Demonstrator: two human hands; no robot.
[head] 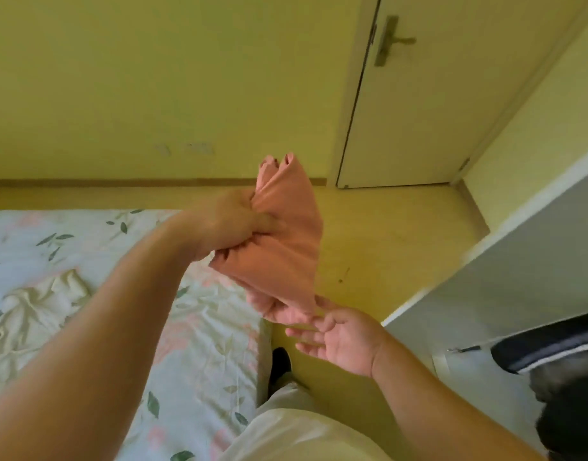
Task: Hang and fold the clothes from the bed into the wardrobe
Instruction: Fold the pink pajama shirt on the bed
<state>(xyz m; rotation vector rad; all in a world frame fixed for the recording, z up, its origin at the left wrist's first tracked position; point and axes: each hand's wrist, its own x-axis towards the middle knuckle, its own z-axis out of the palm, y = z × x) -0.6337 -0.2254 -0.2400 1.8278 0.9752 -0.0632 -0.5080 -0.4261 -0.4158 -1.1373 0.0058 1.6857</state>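
left hand (pixel 226 224): fingers and thumb curled tightly round the upper part of the orange garment (pixel 286 244), which it held up in the air.
right hand (pixel 339 337): palm up, fingers straight and spread, gripping nothing; it lay under the garment's lower end, which appeared to rest on the fingertips.
orange garment: a bunched, partly folded bundle between the two hands, just past the right edge of the bed (pixel 202 327) and over the floor (pixel 369 244); not touching bed or wardrobe.
bed: floral sheet, wrinkled; a cream garment (pixel 43 301) lay crumpled on it, well in from the right edge and apart from both hands.
wardrobe (pixel 502 277): a pale panel to the person's right, with a dark striped garment (pixel 552 341) at its lower side; whether that piece hung or lay folded could not be told.
door (pixel 435 111): closed, in the far wall beyond the floor.
progress (judged): midway. one piece was in hand, its fold loose and not yet squared. at least the cream garment remained on the bed.
remaining (judged): tidy the orange fold, place it in the wardrobe, then deal with the cream garment. the rest of the bed was out of view.
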